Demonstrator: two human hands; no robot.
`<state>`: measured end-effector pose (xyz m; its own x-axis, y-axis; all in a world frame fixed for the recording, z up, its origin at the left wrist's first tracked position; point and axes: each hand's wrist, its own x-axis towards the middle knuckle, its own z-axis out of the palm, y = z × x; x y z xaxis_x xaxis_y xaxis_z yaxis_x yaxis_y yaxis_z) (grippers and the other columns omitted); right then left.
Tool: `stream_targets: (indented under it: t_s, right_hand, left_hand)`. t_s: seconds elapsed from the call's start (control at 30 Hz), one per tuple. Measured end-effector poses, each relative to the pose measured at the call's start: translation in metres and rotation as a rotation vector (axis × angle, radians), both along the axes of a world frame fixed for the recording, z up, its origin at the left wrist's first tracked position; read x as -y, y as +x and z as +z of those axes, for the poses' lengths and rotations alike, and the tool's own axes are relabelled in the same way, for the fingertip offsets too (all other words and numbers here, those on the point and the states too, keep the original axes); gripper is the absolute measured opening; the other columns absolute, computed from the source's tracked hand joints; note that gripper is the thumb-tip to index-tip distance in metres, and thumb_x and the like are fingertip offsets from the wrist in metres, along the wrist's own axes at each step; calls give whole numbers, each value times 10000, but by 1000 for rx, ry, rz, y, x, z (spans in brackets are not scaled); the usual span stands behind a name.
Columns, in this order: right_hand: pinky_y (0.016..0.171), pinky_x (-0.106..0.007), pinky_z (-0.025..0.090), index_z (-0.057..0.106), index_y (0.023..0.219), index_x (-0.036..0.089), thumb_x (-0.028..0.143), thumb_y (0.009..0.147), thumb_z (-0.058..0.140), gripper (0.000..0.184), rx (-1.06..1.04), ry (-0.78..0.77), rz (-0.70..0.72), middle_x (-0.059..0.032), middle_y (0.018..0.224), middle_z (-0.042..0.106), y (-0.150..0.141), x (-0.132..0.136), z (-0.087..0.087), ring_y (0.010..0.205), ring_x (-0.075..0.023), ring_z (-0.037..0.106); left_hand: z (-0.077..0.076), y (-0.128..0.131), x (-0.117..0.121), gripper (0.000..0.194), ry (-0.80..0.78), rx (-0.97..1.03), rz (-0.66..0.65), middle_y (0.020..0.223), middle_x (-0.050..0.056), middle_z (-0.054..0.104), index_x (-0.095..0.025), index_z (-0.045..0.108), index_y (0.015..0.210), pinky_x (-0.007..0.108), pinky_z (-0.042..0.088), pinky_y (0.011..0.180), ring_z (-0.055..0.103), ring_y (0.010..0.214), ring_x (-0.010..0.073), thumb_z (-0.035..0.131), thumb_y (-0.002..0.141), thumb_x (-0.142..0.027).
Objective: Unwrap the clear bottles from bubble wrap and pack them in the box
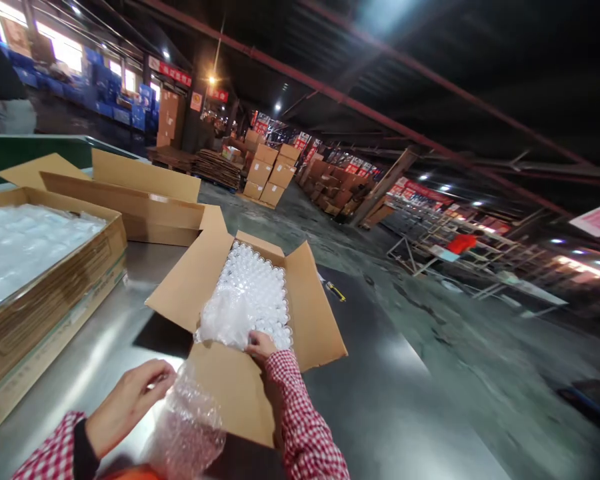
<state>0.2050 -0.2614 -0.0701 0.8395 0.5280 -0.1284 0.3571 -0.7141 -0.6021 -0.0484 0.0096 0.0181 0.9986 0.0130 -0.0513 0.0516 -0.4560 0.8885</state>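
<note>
An open cardboard box stands on the metal table, its flaps spread outward. Rows of small, clear, round-topped pieces fill it; their exact kind is hard to make out. A crumpled clear plastic sheet lies over the near left part of them. My right hand reaches into the near end of the box, fingers closed at the sheet's edge. Left of the near flap, my left hand has its fingers curled, tips at the top of a piece of bubble wrap that hangs down toward me.
At left, a larger carton holds plastic-wrapped contents. An open empty carton lies behind it. A yellow-and-black cutter rests on the metal table beyond the right flap. Stacked boxes stand on the floor; a person is at far left.
</note>
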Motion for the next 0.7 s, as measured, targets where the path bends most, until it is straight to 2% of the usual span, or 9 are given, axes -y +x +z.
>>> stream_targets:
  t_s: [0.07, 0.13, 0.23, 0.3, 0.37, 0.4, 0.47, 0.57, 0.7]
  right_hand:
    - [668, -299, 447, 600, 754, 170, 257, 565, 678, 223, 11, 137, -103, 2, 672, 576, -2, 16, 8, 662, -175, 529]
    - [676, -323, 458, 568, 840, 166, 362, 636, 629, 289, 37, 282, -206, -11, 708, 558, -12, 32, 22, 675, -181, 525]
    - [723, -327, 480, 500, 1023, 189, 483, 768, 518, 390, 73, 520, -321, -48, 893, 584, -48, 47, 57, 790, -187, 561]
    - [757, -324, 490, 487, 1067, 220, 469, 781, 567, 388, 69, 779, -323, -64, 1002, 607, -85, 44, 87, 874, -193, 587]
    - [789, -331, 500, 517, 1062, 233, 410, 765, 639, 366, 79, 982, -184, -79, 1044, 636, -123, 32, 114, 931, -211, 606]
    - [789, -331, 505, 532, 1069, 233, 379, 771, 650, 352, 87, 1000, -114, -86, 1047, 644, -141, 23, 125, 932, -214, 613]
    - [780, -330, 515, 553, 1087, 225, 328, 793, 644, 325, 116, 939, -16, -99, 1042, 650, -168, 3, 136, 921, -216, 622]
    - [794, -337, 521, 552, 1128, 220, 266, 815, 620, 324, 131, 753, 81, -103, 1062, 648, -190, -18, 133, 929, -220, 625]
    - [886, -359, 494, 498, 1210, 249, 222, 825, 601, 399, 217, 564, 169, -85, 1153, 623, -202, -25, 126, 1031, -234, 597]
  left_hand:
    - [5, 4, -1, 386, 60, 42, 59, 829, 39, 562, -177, 576, 815, 264, 383, 693, 514, 770, 173, 377, 879, -502]
    - [11, 10, -1, 387, 128, 50, 105, 761, 27, 536, -173, 572, 788, 265, 361, 644, 490, 703, 166, 384, 866, -502]
    - [19, 22, 4, 336, 146, 17, 84, 663, -2, 505, -172, 550, 761, 251, 334, 590, 457, 627, 147, 393, 853, -455]
    - [24, 29, 9, 291, 121, 2, 48, 640, -13, 509, -173, 537, 760, 239, 335, 576, 469, 610, 139, 390, 848, -410]
    - [28, 33, 15, 265, 93, -2, 21, 622, -21, 515, -173, 530, 767, 232, 344, 568, 485, 590, 132, 385, 847, -381]
    - [31, 34, 18, 262, 84, 3, 14, 617, -23, 518, -173, 530, 772, 230, 347, 564, 490, 584, 130, 383, 848, -377]
    - [34, 33, 23, 260, 79, 32, 14, 610, -25, 518, -172, 533, 777, 227, 344, 555, 486, 574, 126, 387, 846, -376]
    - [35, 29, 28, 238, 67, 64, 38, 585, -34, 496, -175, 522, 754, 222, 337, 535, 470, 552, 119, 405, 839, -363]
    - [26, 22, 31, 194, -22, 75, 124, 554, -52, 465, -184, 477, 757, 214, 347, 501, 477, 487, 107, 394, 850, -333]
